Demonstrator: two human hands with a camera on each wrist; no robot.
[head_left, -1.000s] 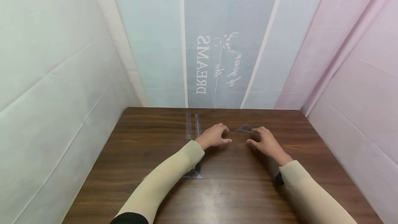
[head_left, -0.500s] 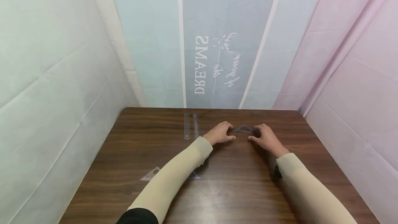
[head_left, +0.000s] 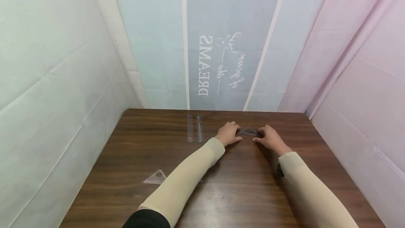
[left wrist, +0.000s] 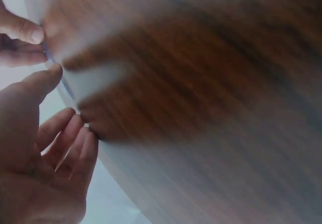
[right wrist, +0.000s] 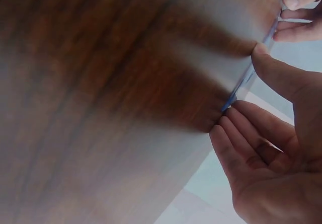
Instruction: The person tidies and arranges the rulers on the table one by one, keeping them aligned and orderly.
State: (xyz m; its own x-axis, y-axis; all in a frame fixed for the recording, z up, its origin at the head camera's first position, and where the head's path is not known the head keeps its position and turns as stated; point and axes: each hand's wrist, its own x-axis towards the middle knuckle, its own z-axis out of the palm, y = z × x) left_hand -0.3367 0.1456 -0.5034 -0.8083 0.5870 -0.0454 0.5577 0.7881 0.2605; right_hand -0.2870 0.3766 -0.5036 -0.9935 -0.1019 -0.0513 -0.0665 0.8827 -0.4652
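Note:
A small clear triangular set square (head_left: 249, 134) lies flat near the far side of the brown table, between both hands. My left hand (head_left: 228, 133) is at its left corner, fingers loosely bent and thumb apart. At the right corner, my right hand (head_left: 271, 139) touches the set square with its fingertips, the thumb spread away. In the right wrist view the set square's bluish edge (right wrist: 245, 78) runs from the right fingertips towards the other hand. The left wrist view shows the left fingertips resting on the tabletop beside it.
Two clear rulers (head_left: 190, 128) stand side by side, left of the left hand. Nearer, another clear set square (head_left: 152, 180) is partly covered by the left sleeve (head_left: 186, 175). A bluish corner (head_left: 201, 181) peeks out past that sleeve. Fabric walls surround the table (head_left: 246, 192).
My left hand has moved right to the set square's left corner. My right hand has shifted only slightly, and the set square now sits straighter. More of the rulers and the nearer set square shows.

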